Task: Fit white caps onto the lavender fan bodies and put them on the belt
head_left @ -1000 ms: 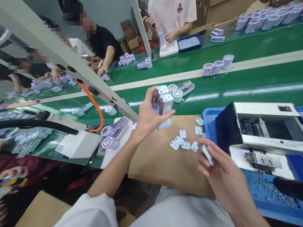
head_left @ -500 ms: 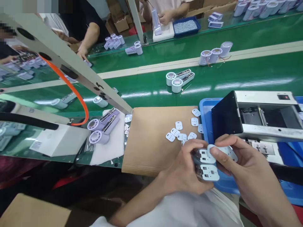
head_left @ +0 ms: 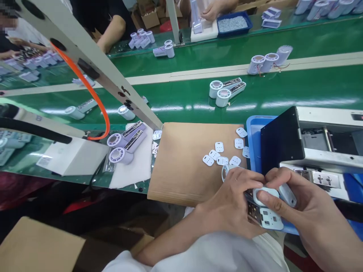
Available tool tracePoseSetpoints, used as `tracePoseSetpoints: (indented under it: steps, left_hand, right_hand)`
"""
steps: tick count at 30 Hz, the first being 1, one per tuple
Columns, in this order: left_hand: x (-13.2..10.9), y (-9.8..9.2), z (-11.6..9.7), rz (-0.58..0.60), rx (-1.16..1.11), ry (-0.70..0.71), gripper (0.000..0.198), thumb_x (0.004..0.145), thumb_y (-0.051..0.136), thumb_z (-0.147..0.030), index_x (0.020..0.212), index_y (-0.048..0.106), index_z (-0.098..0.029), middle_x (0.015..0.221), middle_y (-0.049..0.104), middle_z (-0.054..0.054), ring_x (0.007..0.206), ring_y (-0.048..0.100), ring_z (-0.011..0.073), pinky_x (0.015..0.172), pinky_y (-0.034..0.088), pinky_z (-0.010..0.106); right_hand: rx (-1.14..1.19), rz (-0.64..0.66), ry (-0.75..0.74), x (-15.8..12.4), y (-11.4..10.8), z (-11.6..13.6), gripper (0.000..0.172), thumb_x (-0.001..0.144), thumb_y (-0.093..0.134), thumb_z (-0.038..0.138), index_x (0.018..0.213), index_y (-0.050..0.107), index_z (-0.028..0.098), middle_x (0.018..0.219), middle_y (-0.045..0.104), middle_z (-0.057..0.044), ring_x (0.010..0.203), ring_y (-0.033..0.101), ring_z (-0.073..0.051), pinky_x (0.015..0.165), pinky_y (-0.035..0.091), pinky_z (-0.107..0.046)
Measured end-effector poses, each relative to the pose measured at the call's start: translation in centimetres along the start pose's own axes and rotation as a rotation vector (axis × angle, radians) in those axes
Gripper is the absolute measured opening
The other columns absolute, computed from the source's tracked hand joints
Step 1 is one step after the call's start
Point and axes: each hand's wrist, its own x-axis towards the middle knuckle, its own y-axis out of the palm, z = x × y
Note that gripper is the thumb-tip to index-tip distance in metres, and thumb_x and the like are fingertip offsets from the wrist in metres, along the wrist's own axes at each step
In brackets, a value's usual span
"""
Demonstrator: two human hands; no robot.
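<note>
My left hand (head_left: 236,200) is closed around a pair of light-blue handheld fans, with one round fan head (head_left: 225,172) showing past its knuckles. A white slotted plate (head_left: 271,219) sits at the end of the lower fan, beside exposed circuit parts. Over the upper fan's end lies a smooth white rounded plate (head_left: 268,194), with my right thumb pressed on it. My right hand (head_left: 300,200) is closed and also has further pale plates (head_left: 287,195) tucked in its fingers; their number is hidden. Loose white plates (head_left: 222,160) lie on the cardboard (head_left: 181,162) just beyond my hands.
A metal-framed machine (head_left: 329,151) stands in a blue tray (head_left: 253,132) on the right. Two fans (head_left: 224,97) lie on the green conveyor (head_left: 181,109). Purple fans (head_left: 120,155) rest on white foam at left, below a slanted post (head_left: 110,83). Co-workers sit across.
My right hand has brought a white plate onto the upper fan's end, covering its slotted face. Both hands have shifted slightly right and down in view, and the camera has turned a little.
</note>
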Motion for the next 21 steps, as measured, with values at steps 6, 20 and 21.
tracePoseSetpoints:
  steps: [6,20,21]
  left_hand:
    - [-0.7,0.4,0.0,0.007,0.011,-0.062,0.121,0.076,0.101,-0.042,0.165,0.02,-0.037,0.153,0.068,0.016,0.124,0.081,0.0398,0.102,0.065,0.062]
    - [1.4,-0.4,0.9,0.031,-0.07,-0.036,0.085,0.079,0.094,-0.03,0.137,0.033,-0.04,0.141,0.059,0.007,0.121,0.077,0.0276,0.103,0.068,0.052]
    - [1.6,-0.3,0.9,0.031,-0.063,-0.026,0.083,0.079,0.095,-0.033,0.136,0.035,-0.04,0.14,0.06,0.006,0.118,0.078,0.0272,0.102,0.068,0.052]
  right_hand:
    - [-0.058,0.231,-0.287,2.3,-2.2,-2.7,0.054,0.095,0.11,0.047,0.098,0.065,0.017,0.107,0.055,-0.006,0.099,0.062,-0.016,0.08,0.061,-0.011]
    - [0.226,-0.172,-0.334,-1.0,-0.1,-1.5,0.027,0.096,0.093,0.034,0.114,0.075,0.027,0.12,0.062,-0.007,0.107,0.062,-0.019,0.086,0.063,-0.017]
    - [0.186,-0.206,-0.325,-1.5,-0.5,-1.6,0.031,0.092,0.099,0.036,0.11,0.075,0.027,0.122,0.066,-0.006,0.111,0.066,-0.02,0.088,0.065,-0.016]
